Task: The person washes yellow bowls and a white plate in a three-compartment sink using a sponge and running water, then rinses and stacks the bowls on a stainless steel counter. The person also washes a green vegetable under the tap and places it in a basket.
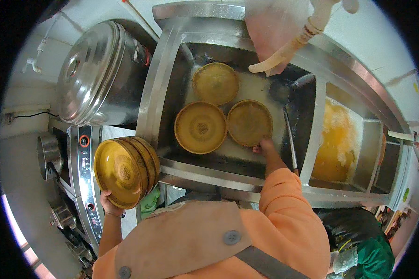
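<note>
My left hand [111,205] grips the rim of a stack of several yellow-brown bowls [122,171], tilted beside the sink's left front corner. In the large steel sink basin [227,167], my right hand [264,145] holds the near edge of a yellow-brown dish [250,122]. Touching that dish on its left is a larger one [200,127] with a dark mark at its centre. A third dish [215,83] lies behind them. Cloudy water surrounds the dishes. Right of them, a long-handled ladle [289,129] leans with its dark bowl towards the back.
A large lidded steel pot [94,73] stands at the left, above a control panel [89,178] with knobs. A faucet hose [282,57] hangs over the basin. The right basin [338,139] holds orange, foamy liquid. Black and green bags [373,254] lie at lower right.
</note>
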{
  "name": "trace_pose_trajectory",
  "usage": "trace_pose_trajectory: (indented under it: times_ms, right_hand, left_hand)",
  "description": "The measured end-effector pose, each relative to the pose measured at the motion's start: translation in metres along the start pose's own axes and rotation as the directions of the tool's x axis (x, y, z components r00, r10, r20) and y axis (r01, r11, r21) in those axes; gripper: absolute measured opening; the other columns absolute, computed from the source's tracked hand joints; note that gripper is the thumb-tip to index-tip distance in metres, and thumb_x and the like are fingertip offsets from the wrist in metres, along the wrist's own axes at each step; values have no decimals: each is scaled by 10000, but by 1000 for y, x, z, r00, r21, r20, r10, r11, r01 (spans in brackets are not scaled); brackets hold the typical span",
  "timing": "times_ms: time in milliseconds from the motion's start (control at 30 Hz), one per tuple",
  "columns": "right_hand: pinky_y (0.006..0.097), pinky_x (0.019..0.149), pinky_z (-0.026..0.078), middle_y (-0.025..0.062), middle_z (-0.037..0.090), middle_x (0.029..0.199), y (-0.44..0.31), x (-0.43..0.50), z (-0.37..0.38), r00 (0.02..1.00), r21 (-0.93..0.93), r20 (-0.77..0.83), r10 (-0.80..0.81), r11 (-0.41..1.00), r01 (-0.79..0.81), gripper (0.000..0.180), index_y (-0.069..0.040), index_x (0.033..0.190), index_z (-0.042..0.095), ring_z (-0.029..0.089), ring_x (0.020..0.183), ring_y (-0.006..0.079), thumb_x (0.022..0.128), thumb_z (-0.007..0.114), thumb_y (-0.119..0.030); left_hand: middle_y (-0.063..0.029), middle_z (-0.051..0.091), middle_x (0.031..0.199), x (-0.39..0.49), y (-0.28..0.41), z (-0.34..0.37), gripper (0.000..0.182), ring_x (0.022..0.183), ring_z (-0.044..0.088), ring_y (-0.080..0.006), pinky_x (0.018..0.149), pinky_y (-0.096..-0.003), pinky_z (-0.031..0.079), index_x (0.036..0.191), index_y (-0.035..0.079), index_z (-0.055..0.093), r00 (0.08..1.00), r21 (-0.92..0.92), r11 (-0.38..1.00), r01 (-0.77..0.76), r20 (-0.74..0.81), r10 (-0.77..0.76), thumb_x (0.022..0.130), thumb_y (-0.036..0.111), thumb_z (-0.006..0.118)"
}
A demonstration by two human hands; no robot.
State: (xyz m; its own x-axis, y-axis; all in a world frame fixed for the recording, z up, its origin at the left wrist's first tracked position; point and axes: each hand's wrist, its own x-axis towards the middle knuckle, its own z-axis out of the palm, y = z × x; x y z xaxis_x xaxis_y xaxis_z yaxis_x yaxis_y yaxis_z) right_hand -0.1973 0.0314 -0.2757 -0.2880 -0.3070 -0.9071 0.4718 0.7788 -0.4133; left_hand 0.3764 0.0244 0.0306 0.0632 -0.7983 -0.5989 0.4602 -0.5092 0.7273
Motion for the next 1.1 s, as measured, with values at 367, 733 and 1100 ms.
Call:
trace_pose_trajectory:
  times_ms: [367,733,1100]
  right_hand:
    - [369,427,547,213,614,751,-49,-141,-30,880,-209,-148,-452,884,419,338,71,1041,410,611,477,266,871,546,-188]
    - [522,620,496,272,621,822,-64,-321,-54,124,-864,-309,-943,333,379,449,-38,1243,345,607,733,449,850,546,-119]
    - [472,693,509,218,591,1075,-69,-437,-25,-274,-931,-17,-962,-85,355,503,-127,1301,397,607,862,418,829,565,-85]
  left_hand:
    - [-89,518,1276,-4,0,8,603,1168,491,-298,1005,-437,380,1317,92,427,995,-107,993,-38,91,48,765,304,545]
    - [-116,523,1258,12,-6,-17,563,1120,526,-307,948,-458,434,1286,71,436,982,-150,985,80,181,-52,797,333,527]
    - [-76,549,1218,7,1,-12,470,1076,551,-240,889,-409,462,1245,91,473,948,-139,983,122,310,-74,894,404,483]
